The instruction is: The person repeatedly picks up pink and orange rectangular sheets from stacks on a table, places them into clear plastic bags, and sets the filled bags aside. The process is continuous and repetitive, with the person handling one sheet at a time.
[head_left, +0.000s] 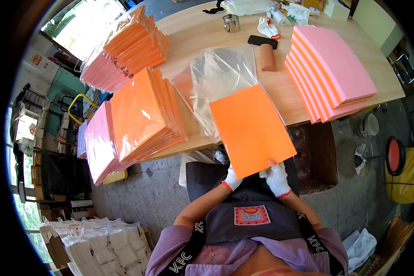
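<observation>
A sheet or thin stack of orange paper (253,129) is held tilted at the table's front edge. My right hand (277,178), in a white glove with bare fingertips, grips its near edge, thumb on top. At its near left corner, my left hand (233,179), also gloved, holds it from beneath; most of those fingers are hidden. The paper's far end overlaps a pile of clear plastic bags (221,66). Whether any of it is inside a bag, I cannot tell. To the right stands a tall stack of pink and orange paper (331,69) in alternating layers.
Plastic-wrapped orange packs (140,115) and pink packs (100,142) stand at the left, with more orange packs (135,41) behind. Farther back are a phone (262,42), a brown cylindrical block (267,58) and a metal pot (231,23). A round red-topped stool (394,156) stands right.
</observation>
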The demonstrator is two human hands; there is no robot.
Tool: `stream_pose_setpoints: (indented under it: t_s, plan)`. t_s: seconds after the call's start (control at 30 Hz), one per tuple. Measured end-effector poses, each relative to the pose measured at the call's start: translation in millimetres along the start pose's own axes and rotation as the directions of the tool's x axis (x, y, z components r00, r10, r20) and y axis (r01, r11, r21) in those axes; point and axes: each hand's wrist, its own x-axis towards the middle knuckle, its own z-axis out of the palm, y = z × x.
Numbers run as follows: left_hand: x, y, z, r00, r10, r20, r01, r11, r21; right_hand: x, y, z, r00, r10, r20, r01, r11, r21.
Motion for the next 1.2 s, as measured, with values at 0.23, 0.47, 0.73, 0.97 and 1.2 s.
stream_pose_setpoints:
  t_s: [0.23, 0.47, 0.73, 0.97, 1.2]
  plan:
    - [-18, 38, 36, 0.944, -0.226, -0.241, 0.257, 0.960, 0.109, 51, 15, 7, 0.997, 0.061, -0.039, -0.056, 0.991, 0.118]
    - [-16, 55, 35, 0.916, -0.289, -0.278, 0.334, 0.934, 0.130, 64, -2, 32, 0.980, 0.187, 0.070, -0.194, 0.802, 0.564]
    - [-28, 119, 33, 0.939, -0.137, -0.315, 0.270, 0.860, 0.432, 58, -69, 70, 0.828, -0.006, 0.561, 0.545, 0.248, -0.801]
    - [-29, 135, 18, 0.936, -0.117, -0.333, 0.291, 0.789, 0.541, 132, -80, 76, 0.682, 0.101, 0.724, 0.655, -0.525, -0.544]
    - [-38, 137, 4, 0.942, -0.192, -0.275, 0.308, 0.821, 0.480, 59, -13, 87, 0.623, 0.143, 0.769, 0.746, -0.406, -0.528]
